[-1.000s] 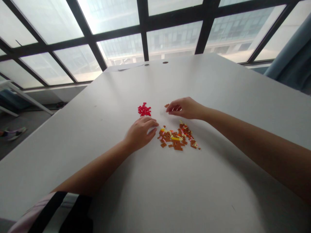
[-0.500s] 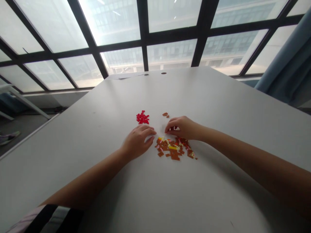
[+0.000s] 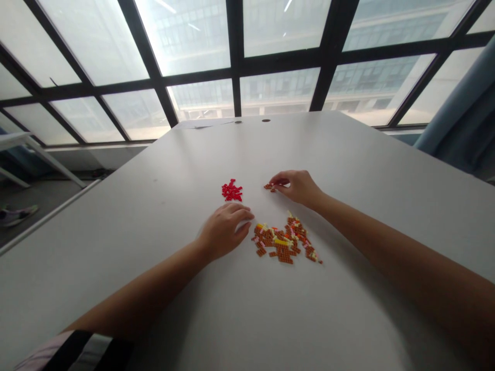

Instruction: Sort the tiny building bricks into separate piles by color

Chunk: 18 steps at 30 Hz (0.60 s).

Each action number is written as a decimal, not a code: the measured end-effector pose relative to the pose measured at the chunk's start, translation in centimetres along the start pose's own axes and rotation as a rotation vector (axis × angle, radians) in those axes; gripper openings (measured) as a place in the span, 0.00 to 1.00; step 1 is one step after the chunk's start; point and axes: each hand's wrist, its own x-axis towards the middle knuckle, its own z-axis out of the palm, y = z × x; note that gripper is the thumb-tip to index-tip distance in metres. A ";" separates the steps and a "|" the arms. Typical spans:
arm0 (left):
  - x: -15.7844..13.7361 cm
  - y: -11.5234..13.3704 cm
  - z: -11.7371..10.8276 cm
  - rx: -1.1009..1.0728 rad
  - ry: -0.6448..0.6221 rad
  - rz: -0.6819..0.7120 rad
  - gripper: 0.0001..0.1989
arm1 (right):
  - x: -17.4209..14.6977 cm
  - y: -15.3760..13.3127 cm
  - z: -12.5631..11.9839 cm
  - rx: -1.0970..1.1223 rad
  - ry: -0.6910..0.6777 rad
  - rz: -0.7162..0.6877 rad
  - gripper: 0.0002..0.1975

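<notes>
A mixed pile of small building bricks (image 3: 284, 252), mostly brown with yellow, cream, pink and orange ones, lies on the white table. Just left of it rests my left hand (image 3: 226, 229), thumb and fingers apart, with nothing visible in it. Beyond that hand sits a heap of red bricks (image 3: 232, 191). My right hand (image 3: 299, 185) reaches over a small group of brown bricks (image 3: 267, 186). Its thumb and fingertips close on a brown brick at the group's right side, partly hidden by the fingers.
The white table (image 3: 193, 175) stretches to dark-framed windows (image 3: 278, 93). Two round holes (image 3: 266, 120) sit near its far edge. A blue curtain (image 3: 460, 113) hangs at right. At left are a white table frame (image 3: 54, 159) and a shoe (image 3: 17, 215) on the floor.
My right hand has moved away from the mixed pile, forward to the small brown group. My left hand stays beside the mixed pile. The view has shifted slightly.
</notes>
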 end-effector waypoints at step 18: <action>-0.1 0.6 -0.9 -0.174 -0.056 0.094 0.05 | -7.6 -2.0 -2.9 0.054 0.028 -0.123 0.09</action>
